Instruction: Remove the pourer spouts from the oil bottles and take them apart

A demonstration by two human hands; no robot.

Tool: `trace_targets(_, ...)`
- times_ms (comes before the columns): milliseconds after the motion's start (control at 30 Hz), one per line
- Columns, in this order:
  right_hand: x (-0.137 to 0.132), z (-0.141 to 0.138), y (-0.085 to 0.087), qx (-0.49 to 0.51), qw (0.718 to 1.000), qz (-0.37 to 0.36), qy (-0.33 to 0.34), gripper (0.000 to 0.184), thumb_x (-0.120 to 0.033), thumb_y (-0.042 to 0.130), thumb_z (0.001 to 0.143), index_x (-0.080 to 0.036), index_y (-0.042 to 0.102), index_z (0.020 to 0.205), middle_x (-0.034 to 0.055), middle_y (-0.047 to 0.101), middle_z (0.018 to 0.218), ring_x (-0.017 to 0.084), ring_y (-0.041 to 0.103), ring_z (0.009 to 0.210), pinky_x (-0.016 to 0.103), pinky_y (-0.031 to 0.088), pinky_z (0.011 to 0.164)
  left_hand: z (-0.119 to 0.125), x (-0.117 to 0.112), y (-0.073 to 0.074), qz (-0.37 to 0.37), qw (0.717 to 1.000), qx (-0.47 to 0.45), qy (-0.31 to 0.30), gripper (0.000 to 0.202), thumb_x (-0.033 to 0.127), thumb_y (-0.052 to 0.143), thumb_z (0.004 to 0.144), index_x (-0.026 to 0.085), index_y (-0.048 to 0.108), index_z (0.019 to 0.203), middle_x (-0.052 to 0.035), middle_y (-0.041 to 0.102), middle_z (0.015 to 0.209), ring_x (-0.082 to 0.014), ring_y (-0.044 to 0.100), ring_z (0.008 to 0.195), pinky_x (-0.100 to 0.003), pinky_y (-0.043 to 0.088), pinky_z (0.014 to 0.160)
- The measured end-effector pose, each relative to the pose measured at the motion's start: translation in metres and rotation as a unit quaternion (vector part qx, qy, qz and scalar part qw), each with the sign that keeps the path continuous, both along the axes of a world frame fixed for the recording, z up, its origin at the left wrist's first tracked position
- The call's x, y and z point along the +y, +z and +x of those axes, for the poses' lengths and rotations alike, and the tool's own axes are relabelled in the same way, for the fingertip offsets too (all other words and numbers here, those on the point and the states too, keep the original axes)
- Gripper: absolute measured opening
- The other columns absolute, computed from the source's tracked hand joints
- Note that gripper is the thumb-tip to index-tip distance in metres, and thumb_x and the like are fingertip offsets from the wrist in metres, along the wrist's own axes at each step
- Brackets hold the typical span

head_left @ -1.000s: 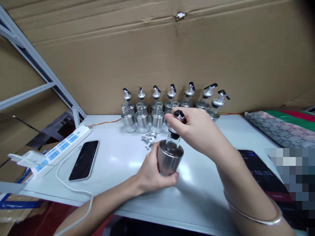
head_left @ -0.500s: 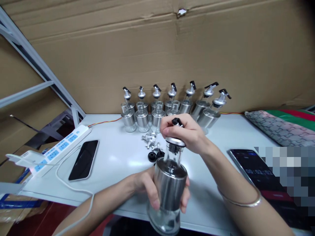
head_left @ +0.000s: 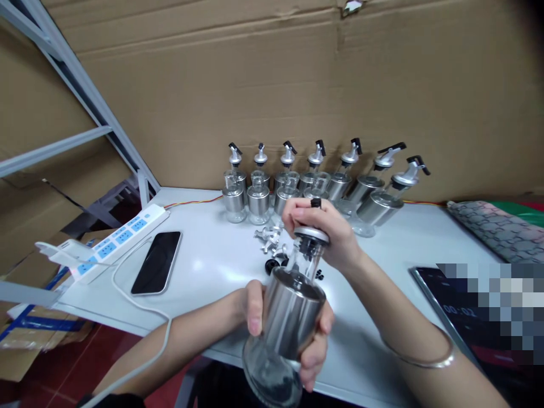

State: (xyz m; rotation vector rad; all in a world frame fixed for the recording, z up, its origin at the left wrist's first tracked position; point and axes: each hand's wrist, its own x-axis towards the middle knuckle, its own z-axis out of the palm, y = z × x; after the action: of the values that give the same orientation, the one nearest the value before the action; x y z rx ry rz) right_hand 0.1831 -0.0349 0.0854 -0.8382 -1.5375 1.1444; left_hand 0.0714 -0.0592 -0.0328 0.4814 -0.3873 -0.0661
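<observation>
My left hand (head_left: 312,351) is wrapped round the steel-sleeved body of a glass oil bottle (head_left: 293,309), which leans with its clear base toward me. At the bottle's neck sits a silver pour spout (head_left: 312,233) with a black stopper and a black lever tip. My right hand (head_left: 323,226) is closed round the top of that spout. Just beyond the bottle lie loose silver spout parts (head_left: 268,238) and black stopper pieces (head_left: 272,265), partly hidden behind the bottle.
Spouted bottles (head_left: 374,187) stand in a back row, with open-necked bottles (head_left: 258,204) before them. To the left are a phone (head_left: 157,263), a power strip (head_left: 123,238) and a white cable (head_left: 165,334). A timer phone (head_left: 450,317) and a patterned bundle (head_left: 480,229) lie right.
The held bottle has tilted further, its base swinging to the left and toward me. My right hand stays on the spout. The whole view has shifted slightly.
</observation>
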Motion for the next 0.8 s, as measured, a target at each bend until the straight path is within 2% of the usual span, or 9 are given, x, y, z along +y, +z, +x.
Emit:
trace_targets(100, -0.006, 0.004, 0.012, -0.153, 0.979, -0.010, -0.132, 0.047, -0.058, 0.041, 0.081, -0.019, 0.045, 0.056, -0.0025, 0.035, 0.051, 0.011, 0.032, 0.049, 0.026, 0.025, 0.049, -0.005, 0.003, 0.005, -0.011, 0.999, -0.011, 0.051, 0.067, 0.019, 0.071, 0.033, 0.017, 0.060, 0.100, -0.0086, 0.068, 0.076, -0.0222, 0.063, 0.062, -0.039, 0.055, 0.060)
trace_targets(200, -0.016, 0.009, 0.021, -0.332, 0.915, -0.050, -0.224, 0.064, -0.076, 0.027, 0.079, -0.020, 0.040, 0.052, -0.0013, 0.035, 0.048, 0.011, 0.030, 0.046, 0.027, 0.023, 0.048, -0.006, 0.005, 0.008, -0.019, 0.996, -0.043, 0.076, 0.071, 0.011, 0.067, 0.039, 0.015, 0.058, 0.110, -0.0084, 0.068, 0.085, -0.0200, 0.065, 0.075, -0.035, 0.056, 0.071)
trace_targets(267, -0.023, 0.011, 0.026, -0.441, 0.863, -0.073, -0.236, 0.068, -0.081, 0.024, 0.077, -0.020, 0.036, 0.047, 0.0001, 0.037, 0.045, 0.012, 0.030, 0.044, 0.028, 0.024, 0.047, -0.006, 0.006, 0.009, -0.023, 0.997, -0.038, 0.069, 0.071, 0.009, 0.065, 0.042, 0.015, 0.057, 0.113, -0.0084, 0.068, 0.090, -0.0192, 0.065, 0.082, -0.034, 0.055, 0.076)
trace_targets(333, -0.029, 0.013, 0.031, -0.514, 0.824, -0.088, -0.223, 0.070, -0.082, 0.024, 0.076, -0.021, 0.037, 0.044, 0.0022, 0.042, 0.044, 0.013, 0.033, 0.043, 0.029, 0.027, 0.048, -0.005, 0.005, 0.009, -0.017, 0.998, -0.026, 0.056, 0.070, 0.007, 0.064, 0.044, 0.014, 0.056, 0.113, -0.0082, 0.068, 0.092, -0.0187, 0.066, 0.084, -0.034, 0.055, 0.078)
trace_targets(400, -0.033, 0.015, 0.034, -0.556, 0.797, -0.091, -0.219, 0.071, -0.081, 0.024, 0.075, -0.021, 0.040, 0.042, 0.0039, 0.045, 0.044, 0.014, 0.034, 0.042, 0.030, 0.029, 0.048, -0.005, 0.005, 0.009, -0.001, 0.998, 0.000, 0.058, 0.067, 0.005, 0.064, 0.045, 0.014, 0.056, 0.112, -0.0076, 0.068, 0.091, -0.0181, 0.066, 0.085, -0.033, 0.055, 0.079)
trace_targets(467, -0.036, 0.016, 0.036, -0.577, 0.782, -0.086, -0.221, 0.069, -0.078, 0.027, 0.076, -0.021, 0.042, 0.041, 0.0045, 0.044, 0.044, 0.013, 0.033, 0.040, 0.030, 0.028, 0.047, -0.006, 0.005, 0.010, 0.019, 0.997, 0.029, 0.074, 0.066, 0.002, 0.065, 0.046, 0.013, 0.057, 0.110, -0.0072, 0.069, 0.090, -0.0175, 0.067, 0.084, -0.032, 0.055, 0.078)
trace_targets(533, -0.036, 0.018, 0.036, -0.569, 0.792, -0.082, -0.204, 0.066, -0.073, 0.031, 0.078, -0.020, 0.041, 0.040, 0.0038, 0.043, 0.042, 0.013, 0.032, 0.039, 0.030, 0.027, 0.045, -0.007, 0.005, 0.008, 0.034, 0.996, 0.036, 0.077, 0.067, -0.001, 0.066, 0.045, 0.013, 0.057, 0.110, -0.0070, 0.069, 0.091, -0.0174, 0.067, 0.084, -0.031, 0.054, 0.079)
trace_targets(667, -0.032, 0.023, 0.031, -0.477, 0.873, -0.076, -0.063, 0.063, -0.070, 0.039, 0.078, -0.020, 0.034, 0.039, -0.0012, 0.030, 0.040, 0.009, 0.026, 0.037, 0.026, 0.021, 0.038, -0.005, 0.005, -0.001, 0.037, 0.999, -0.036, 0.004, 0.073, -0.003, 0.071, 0.041, 0.015, 0.058, 0.111, -0.0063, 0.069, 0.094, -0.0187, 0.067, 0.087, -0.033, 0.054, 0.083)
trace_targets(800, -0.028, 0.024, 0.029, -0.396, 0.917, -0.044, 0.033, 0.059, -0.066, 0.043, 0.077, -0.021, 0.022, 0.046, -0.0043, 0.018, 0.048, 0.007, 0.016, 0.043, 0.024, 0.014, 0.037, -0.002, 0.000, -0.007, 0.023, 0.995, -0.094, -0.017, 0.077, 0.002, 0.075, 0.037, 0.015, 0.059, 0.112, -0.0074, 0.068, 0.092, -0.0201, 0.066, 0.084, -0.034, 0.055, 0.081)
